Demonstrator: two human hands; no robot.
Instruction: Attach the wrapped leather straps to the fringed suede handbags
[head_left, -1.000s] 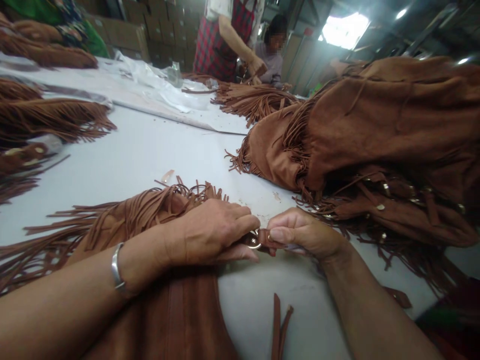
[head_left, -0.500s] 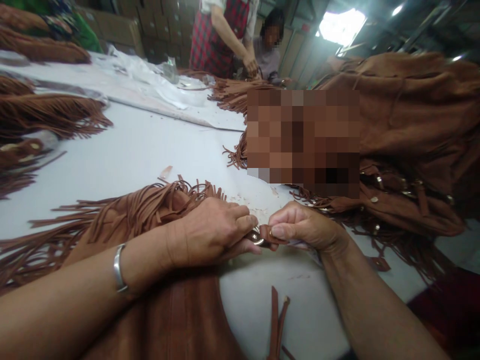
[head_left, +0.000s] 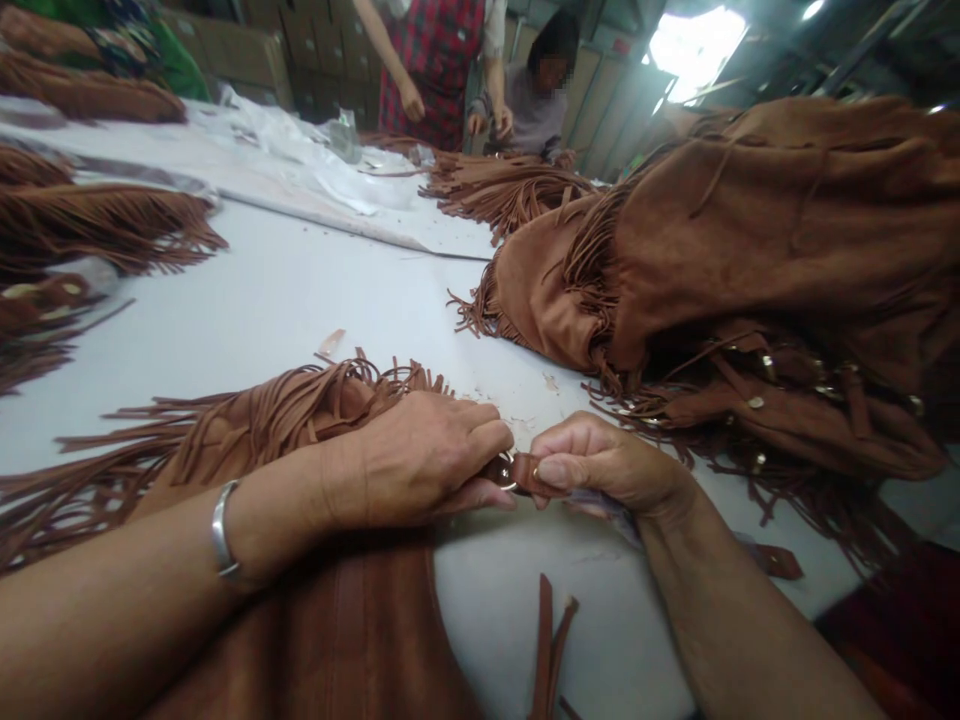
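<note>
I see the right hand pinching a brown leather strap tight, just below the middle of the frame. The left hand is curled closed on a dark leather tab by a shiny metal ring. A fringed suede bag lies lower left, under the left arm.

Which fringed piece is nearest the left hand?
The fringed piece beneath the left hand and forearm; others, at far left, back and right, lie farther off.
</note>
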